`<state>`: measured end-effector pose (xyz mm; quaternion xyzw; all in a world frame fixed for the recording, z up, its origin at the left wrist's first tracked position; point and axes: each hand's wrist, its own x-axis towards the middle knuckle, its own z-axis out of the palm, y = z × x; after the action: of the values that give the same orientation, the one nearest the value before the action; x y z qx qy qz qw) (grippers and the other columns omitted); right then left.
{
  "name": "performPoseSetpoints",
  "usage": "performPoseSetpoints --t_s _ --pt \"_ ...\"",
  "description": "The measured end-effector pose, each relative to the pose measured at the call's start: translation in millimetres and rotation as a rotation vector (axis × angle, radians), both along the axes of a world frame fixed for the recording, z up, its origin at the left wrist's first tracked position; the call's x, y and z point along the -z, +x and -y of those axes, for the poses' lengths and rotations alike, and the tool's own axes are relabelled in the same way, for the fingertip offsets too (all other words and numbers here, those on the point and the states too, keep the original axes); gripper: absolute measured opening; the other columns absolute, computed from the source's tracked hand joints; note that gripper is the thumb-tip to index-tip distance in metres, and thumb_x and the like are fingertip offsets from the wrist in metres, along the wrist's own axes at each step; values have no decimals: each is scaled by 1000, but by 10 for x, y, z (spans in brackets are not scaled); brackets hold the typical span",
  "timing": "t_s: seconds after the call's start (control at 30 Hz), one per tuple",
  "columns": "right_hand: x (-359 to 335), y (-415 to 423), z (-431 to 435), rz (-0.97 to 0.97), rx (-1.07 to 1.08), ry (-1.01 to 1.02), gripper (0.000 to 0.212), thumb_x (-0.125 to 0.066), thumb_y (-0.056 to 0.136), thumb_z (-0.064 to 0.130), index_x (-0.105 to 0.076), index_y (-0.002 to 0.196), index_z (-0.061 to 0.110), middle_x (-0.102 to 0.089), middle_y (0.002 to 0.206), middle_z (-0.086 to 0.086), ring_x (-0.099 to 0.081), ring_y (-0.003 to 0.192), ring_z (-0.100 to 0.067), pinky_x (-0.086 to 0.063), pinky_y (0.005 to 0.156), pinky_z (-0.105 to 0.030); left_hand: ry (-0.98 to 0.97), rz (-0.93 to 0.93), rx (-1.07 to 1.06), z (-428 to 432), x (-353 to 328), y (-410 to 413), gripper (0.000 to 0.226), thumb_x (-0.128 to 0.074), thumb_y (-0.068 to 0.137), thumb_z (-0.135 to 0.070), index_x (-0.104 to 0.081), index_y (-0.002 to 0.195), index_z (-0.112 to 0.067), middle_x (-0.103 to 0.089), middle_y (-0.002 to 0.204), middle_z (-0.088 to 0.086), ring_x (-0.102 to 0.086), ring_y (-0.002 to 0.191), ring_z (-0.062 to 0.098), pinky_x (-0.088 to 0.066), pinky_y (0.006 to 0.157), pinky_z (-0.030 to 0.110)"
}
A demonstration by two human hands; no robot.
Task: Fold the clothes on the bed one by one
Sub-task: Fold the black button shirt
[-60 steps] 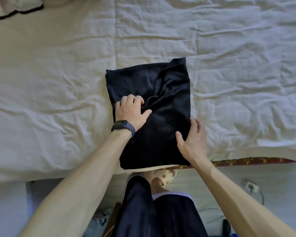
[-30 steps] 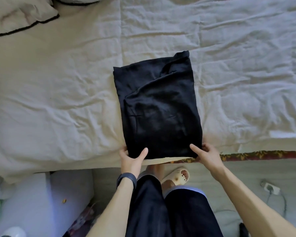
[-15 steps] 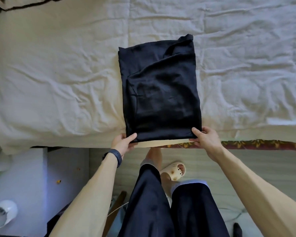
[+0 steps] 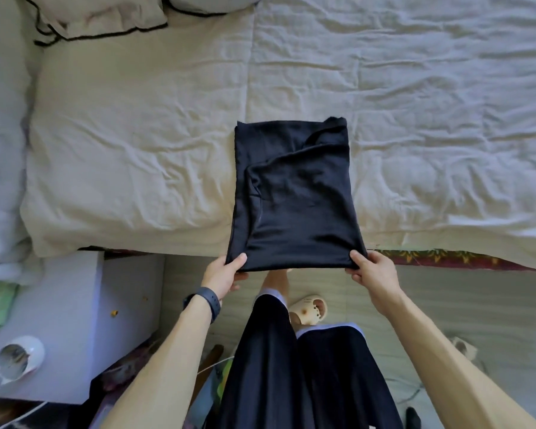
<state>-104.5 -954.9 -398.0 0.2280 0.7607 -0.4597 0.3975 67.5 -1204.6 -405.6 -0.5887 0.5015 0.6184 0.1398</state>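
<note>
Black cloth, one folded garment point(image 4: 294, 196), is held at its two near corners. The left hand point(image 4: 222, 275) pinches the near-left corner, thumb on top and fingers curled underneath, and the right hand point(image 4: 370, 272) pinches the near-right corner in the same way. One dark watch point(image 4: 206, 301) sits on the left wrist. The garment is a rough rectangle with a few slanting creases, and it is the only piece of clothing on the bed. Most of it lies flat on the wrinkled cream sheet point(image 4: 136, 134) near the bed's front edge, while its near hem reaches just past that edge, between the two hands. One strip of patterned red mattress point(image 4: 440, 258) shows below the sheet on the right. Two pillows lie at the far left, one trimmed in black point(image 4: 99, 17) and one more point(image 4: 214, 3) cut off by the frame. On the floor one pale slipper point(image 4: 308, 311) shows by the person's dark trousers. One white cabinet point(image 4: 59, 320) stands to the left, with one white jug point(image 4: 19, 359) on it.
</note>
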Motion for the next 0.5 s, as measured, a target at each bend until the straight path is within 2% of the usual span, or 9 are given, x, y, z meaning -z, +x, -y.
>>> performPoseSetpoints --t_s 0.1,0.17,0.27,0.3,0.4,0.5 --pt "-221 247 -130 37 53 0 15 -62 102 17 -61 112 6 -71 93 -6 -72 61 -4 -50 53 -16 4 1 -73 -157 -170 191 14 -64 98 -28 -66 107 -18 -74 108 5 -72 79 17 -48 62 29" --pt "-324 369 -177 43 104 -3 24 -64 100 15 -56 122 12 -70 93 -9 -73 61 -9 -52 56 -21 -48 11 -135 -239 -251 264 27 -67 96 -25 -57 118 -13 -72 113 13 -72 76 18 -48 60 28" --pt "-416 403 -188 7 147 -50 30 -64 99 12 -56 123 27 -70 94 -9 -71 62 -13 -53 67 -31 -161 -70 -137 -262 -356 245 54 -71 92 -25 -44 139 -31 -61 131 1 -70 94 23 -54 66 28" --pt "-435 371 -177 6 151 -74 26 -63 100 11 -59 120 27 -70 92 -8 -71 64 -14 -52 68 -31 -197 -118 -124 -244 -400 190 53 -70 93 -22 -46 139 -34 -60 130 -3 -70 92 21 -55 66 27" --pt "-479 151 -83 34 169 -165 14 -56 102 7 -68 102 15 -69 89 -9 -70 63 -17 -51 64 -28 -232 -200 -55 -100 -472 -50 23 -60 99 -14 -69 114 -30 -71 114 2 -68 71 11 -52 58 18" --pt "-461 -190 32 80 177 -262 22 -49 101 2 -69 98 10 -71 91 -11 -74 71 -20 -52 68 -27 -154 -217 23 167 -499 -307 16 -60 96 -28 -76 98 -31 -76 106 0 -71 76 7 -46 64 22"
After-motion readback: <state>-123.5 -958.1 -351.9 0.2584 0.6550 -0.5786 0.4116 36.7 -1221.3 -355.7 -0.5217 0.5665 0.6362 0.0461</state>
